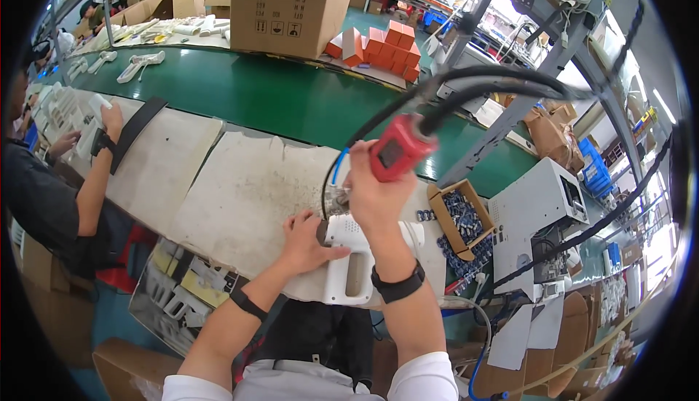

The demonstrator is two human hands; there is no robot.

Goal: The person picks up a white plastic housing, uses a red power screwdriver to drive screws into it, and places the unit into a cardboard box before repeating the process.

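My right hand [380, 199] is wrapped round a red electric screwdriver [402, 148], held upright over the bench, with a thick black cable leaving its top. The tool's lower end is mostly hidden behind that hand. Beneath it, a white plastic housing [336, 279] with a looped handle and a vented part lies at the bench's near edge. My left hand [306, 247] grips the housing from the left, its thumb reaching across toward the handle and its fingers at the far end. A black band circles each of my wrists.
An open cardboard box [435, 199] of small blue parts stands at right, with more parts spilled around it. Beyond are a white machine [539, 197] and hanging cables. A green conveyor [277, 84] runs behind the bench [240, 183]. At left, a co-worker's hand [111, 121] holds a white piece.
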